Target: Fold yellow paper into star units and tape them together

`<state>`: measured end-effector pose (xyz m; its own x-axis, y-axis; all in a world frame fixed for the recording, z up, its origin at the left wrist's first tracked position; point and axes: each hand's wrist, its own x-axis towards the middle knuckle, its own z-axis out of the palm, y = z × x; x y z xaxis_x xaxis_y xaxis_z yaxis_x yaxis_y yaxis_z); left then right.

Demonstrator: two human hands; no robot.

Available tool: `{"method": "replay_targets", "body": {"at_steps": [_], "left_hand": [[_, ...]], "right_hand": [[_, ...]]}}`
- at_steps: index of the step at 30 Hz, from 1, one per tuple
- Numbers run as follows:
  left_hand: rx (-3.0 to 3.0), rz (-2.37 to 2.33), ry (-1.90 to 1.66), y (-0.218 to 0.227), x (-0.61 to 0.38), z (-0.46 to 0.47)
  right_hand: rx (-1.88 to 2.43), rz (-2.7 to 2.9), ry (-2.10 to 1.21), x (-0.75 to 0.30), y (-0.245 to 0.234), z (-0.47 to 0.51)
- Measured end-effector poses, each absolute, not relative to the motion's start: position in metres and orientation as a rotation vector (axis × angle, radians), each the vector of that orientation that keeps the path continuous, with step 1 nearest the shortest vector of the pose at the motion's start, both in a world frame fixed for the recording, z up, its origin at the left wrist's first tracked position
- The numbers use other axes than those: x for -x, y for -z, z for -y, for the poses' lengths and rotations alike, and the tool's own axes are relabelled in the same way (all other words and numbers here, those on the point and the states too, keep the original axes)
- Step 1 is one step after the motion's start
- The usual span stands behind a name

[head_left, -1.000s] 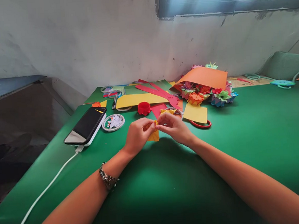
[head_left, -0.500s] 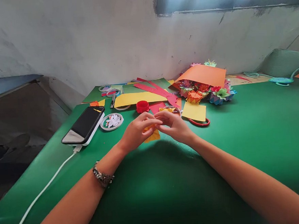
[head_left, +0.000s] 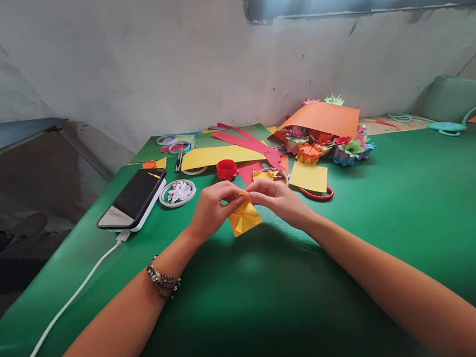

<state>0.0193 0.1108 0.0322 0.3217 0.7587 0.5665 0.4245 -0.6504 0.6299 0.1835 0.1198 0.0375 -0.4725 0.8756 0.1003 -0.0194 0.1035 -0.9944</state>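
Between my two hands is a folded piece of yellow paper [head_left: 244, 219], creased and hanging down at a tilt above the table. My left hand [head_left: 216, 210] pinches its upper left part between thumb and fingers. At the upper right corner, the fingertips of my right hand [head_left: 278, 200] are pinched on the same paper, close to the left fingertips. Just behind my hands lie a red paper ring [head_left: 226, 170], another folded yellow piece [head_left: 264, 175] and a square yellow sheet [head_left: 309, 177], which partly covers red-handled scissors [head_left: 319, 195].
A phone [head_left: 135, 199] with a white cable [head_left: 68, 310] rests on the left of the green table [head_left: 406, 199]. Near it is a tape ring [head_left: 177, 193] holding paper scraps. Paper flowers [head_left: 352, 149] under an orange sheet [head_left: 323, 119] stand at the back right, against the wall.
The yellow paper has turned and dropped lower, so more of its creased face shows. My hands have shifted from cupping over it to pinching its top edge.
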Motion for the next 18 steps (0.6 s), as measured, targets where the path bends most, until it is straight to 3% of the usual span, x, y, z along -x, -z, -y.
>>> {"method": "replay_targets", "body": {"at_steps": [8, 18], "left_hand": [[-2.164, -1.148, -1.286, -0.0316, -0.0233, -0.1079], [-1.898, -1.162, -1.26, -0.03, -0.028, -0.1089]], "right_hand": [[0.861, 1.496, -1.653, -0.1791, -0.0328, -0.1187], [0.945, 1.504, -1.565, -0.1785, -0.033, -0.1181]]}}
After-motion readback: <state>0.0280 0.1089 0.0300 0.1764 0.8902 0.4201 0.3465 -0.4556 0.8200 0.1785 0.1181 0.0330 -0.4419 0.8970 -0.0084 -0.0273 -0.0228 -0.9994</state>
